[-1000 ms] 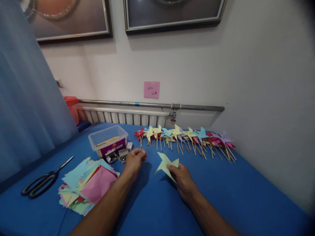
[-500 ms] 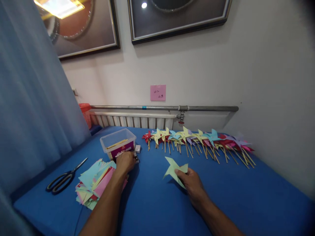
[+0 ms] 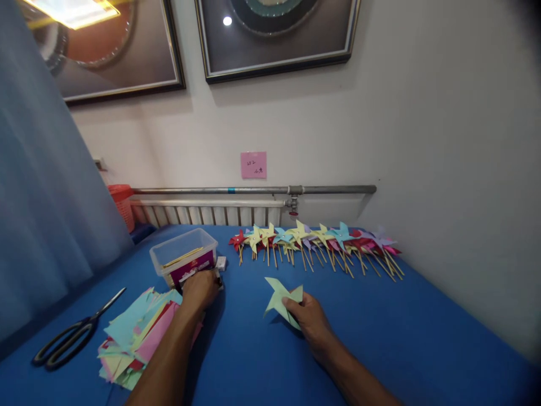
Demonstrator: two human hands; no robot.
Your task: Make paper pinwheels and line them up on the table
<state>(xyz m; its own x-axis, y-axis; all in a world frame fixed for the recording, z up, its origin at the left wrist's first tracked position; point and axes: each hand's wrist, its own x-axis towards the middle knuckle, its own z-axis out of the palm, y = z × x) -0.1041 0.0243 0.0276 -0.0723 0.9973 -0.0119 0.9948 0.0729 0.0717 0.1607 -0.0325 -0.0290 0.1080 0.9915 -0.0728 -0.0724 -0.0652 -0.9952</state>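
My right hand (image 3: 310,321) pinches a light green folded paper pinwheel head (image 3: 279,299) just above the blue table (image 3: 380,332). My left hand (image 3: 199,288) reaches over small open boxes in front of a clear plastic tub (image 3: 185,254) that holds thin sticks. Its fingers curl down over the boxes; what they hold, if anything, is hidden. A stack of coloured paper squares (image 3: 135,335) lies under my left forearm.
A row of finished pinwheels on sticks (image 3: 315,239) lies along the table's far side by the wall. Black scissors (image 3: 71,337) lie at the left. A radiator and pipe (image 3: 253,190), a pink note (image 3: 253,164), a curtain at left.
My left hand has moved left from the middle of the table to the small boxes by the tub. My right hand still holds the green pinwheel head in about the same place.
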